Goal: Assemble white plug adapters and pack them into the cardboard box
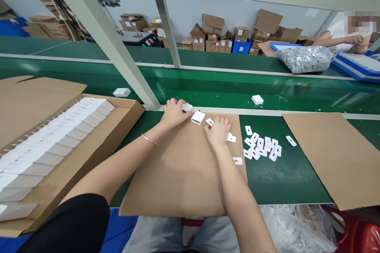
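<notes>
My left hand (174, 113) is closed round a white block (187, 107), which looks like a charger housing and is partly covered by the fingers. Just to its right a white charger housing (198, 117) lies on the cardboard sheet (181, 174), a dark opening facing me and a prong at its back. My right hand (218, 129) is bent over the sheet, its thumb and fingers closed at a small white slotted plate (209, 121). Two more slotted plates (231, 137) lie beside and below that hand, near the sheet's right edge.
Several loose white plates (261, 146) lie on the green table at right, before another cardboard sheet (335, 154). An open carton (124, 116) with rows of white chargers stands left. Chargers (257, 99) sit on the green belt. A metal post (130, 67) rises ahead; a co-worker (350, 35) sits opposite.
</notes>
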The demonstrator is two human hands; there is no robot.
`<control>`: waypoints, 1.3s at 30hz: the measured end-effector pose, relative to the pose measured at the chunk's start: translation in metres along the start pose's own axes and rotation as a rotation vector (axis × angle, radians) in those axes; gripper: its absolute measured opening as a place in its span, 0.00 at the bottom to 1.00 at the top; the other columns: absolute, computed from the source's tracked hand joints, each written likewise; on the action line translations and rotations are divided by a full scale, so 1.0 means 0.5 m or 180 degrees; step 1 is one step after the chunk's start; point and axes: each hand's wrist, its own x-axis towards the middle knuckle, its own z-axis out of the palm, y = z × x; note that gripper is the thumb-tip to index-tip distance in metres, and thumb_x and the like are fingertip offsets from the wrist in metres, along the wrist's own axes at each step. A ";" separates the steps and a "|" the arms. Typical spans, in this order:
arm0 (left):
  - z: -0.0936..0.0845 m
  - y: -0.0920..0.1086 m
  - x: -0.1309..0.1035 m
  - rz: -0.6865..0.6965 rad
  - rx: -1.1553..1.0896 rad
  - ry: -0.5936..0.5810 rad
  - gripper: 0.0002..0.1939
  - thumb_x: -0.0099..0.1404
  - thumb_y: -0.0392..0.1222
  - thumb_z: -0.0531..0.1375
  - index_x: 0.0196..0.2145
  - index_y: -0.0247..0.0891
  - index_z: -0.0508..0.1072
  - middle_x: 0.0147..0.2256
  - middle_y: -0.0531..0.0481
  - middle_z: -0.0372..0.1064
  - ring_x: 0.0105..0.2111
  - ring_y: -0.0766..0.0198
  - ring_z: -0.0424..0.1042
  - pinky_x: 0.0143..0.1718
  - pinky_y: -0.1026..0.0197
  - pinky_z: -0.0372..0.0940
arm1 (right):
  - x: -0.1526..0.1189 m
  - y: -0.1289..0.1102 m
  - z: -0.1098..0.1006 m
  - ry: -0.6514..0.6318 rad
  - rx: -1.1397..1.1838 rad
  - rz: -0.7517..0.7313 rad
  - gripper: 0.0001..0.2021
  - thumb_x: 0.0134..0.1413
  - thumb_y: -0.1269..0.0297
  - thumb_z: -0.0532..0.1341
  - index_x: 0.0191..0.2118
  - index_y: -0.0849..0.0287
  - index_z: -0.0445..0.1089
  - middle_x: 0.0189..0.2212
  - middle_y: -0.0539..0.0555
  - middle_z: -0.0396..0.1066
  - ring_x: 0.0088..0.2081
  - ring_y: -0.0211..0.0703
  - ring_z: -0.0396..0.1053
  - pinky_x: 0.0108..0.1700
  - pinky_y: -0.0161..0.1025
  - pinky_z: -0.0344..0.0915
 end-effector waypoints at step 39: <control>-0.012 0.068 -0.209 0.0732 -0.3502 0.0736 0.26 0.65 0.48 0.67 0.50 0.45 0.54 0.50 0.44 0.68 0.49 0.57 0.75 0.50 0.52 0.71 | -0.070 -0.071 -0.032 -0.0161 0.4134 -0.0236 0.17 0.61 0.48 0.65 0.43 0.52 0.60 0.44 0.56 0.80 0.44 0.45 0.80 0.52 0.48 0.75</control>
